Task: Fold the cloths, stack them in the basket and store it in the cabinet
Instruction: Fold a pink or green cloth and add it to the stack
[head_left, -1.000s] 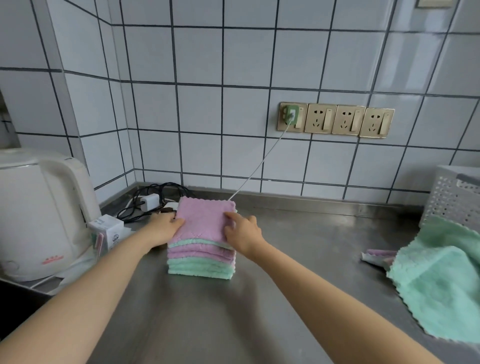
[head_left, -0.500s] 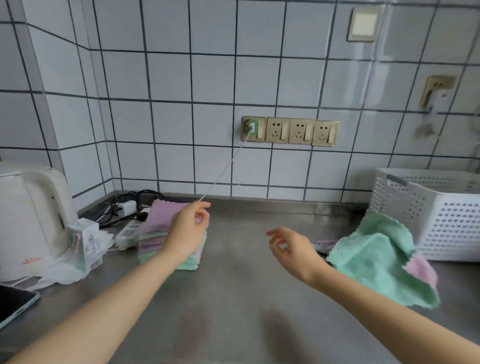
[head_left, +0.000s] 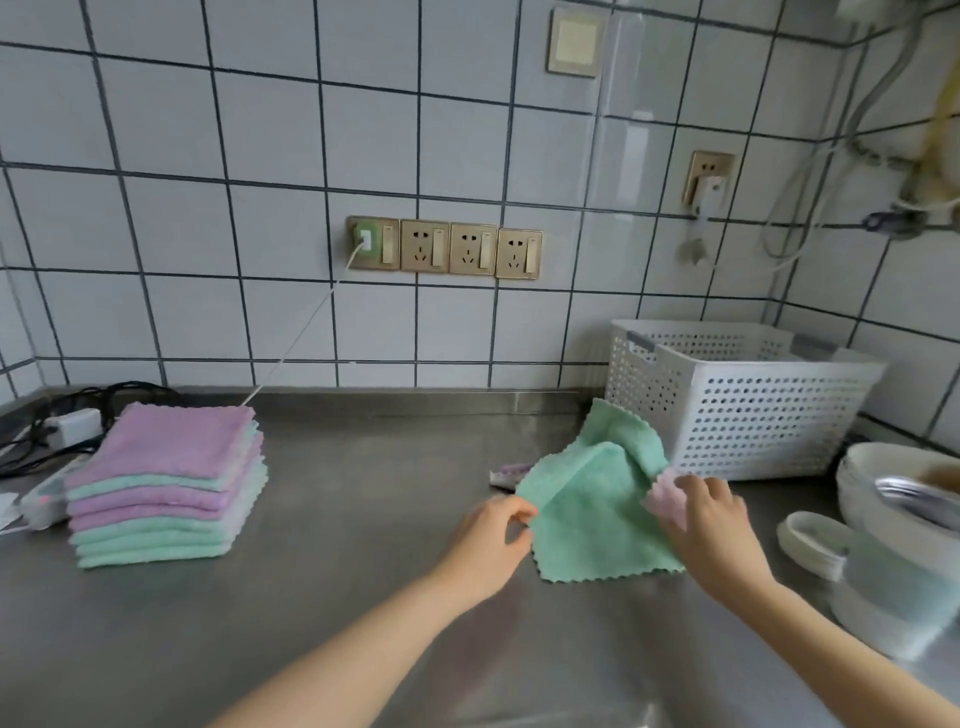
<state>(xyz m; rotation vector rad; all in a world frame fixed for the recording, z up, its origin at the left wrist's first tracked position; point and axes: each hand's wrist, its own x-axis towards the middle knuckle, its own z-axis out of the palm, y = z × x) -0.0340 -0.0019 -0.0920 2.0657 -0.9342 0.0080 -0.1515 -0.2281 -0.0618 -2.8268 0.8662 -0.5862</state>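
Progress, judged from how things lie: most folding looks done. A neat pile of folded pink and green fluffy cloths (head_left: 166, 486) sits near the back-left corner of the stainless steel bench (head_left: 337, 597), approx eight layers, edges fairly square. Not yet in the white perforated plastic basket (head_left: 737, 400), which stands at the back-right of the bench against the tiled wall; its inside isn't visible, so can't say if anything's in it. Still to do: fold the loose green scalloped-edge cloth (head_left: 587, 519) lying rumpled just in front of the basket, w/ one corner flopped over; a bit of pink cloth (head_left: 667, 496) peeks from under its right side and another pinkish scrap (head_left: 506, 474) shows at its back-left edge. Then stacking in the basket and storing in the cabinet, which is not in view.

Hands: both arms reach fwd to the green cloth. Left hand (head_left: 488, 540) at the cloth's left edge, thumb & fingers pinching it. Right hand (head_left: 711, 519) palm-down on the right side, fingers curled onto the pink bit; some blur, but it reads as a grip.
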